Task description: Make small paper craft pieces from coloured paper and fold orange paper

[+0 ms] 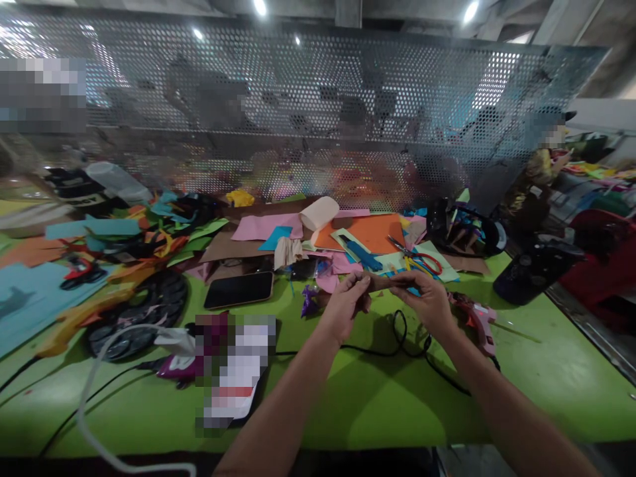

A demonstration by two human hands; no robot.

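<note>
My left hand (345, 303) and my right hand (426, 299) meet above the green table (377, 397), both pinched on a small brown strip (380, 282) stretched between their fingertips. A blue scrap shows under the right fingers. A pink glue gun (476, 318) lies just right of my right hand, its black cord (397, 338) looping beneath both hands. A purple foil scrap (309, 299) lies left of my left hand.
A phone (239, 289) lies face up to the left. Red-handled scissors (422, 260), orange paper (370, 232), pink paper and a cream roll (318, 212) lie behind the hands. Coloured paper scraps pile up at left. A perforated metal screen (318, 112) closes the back.
</note>
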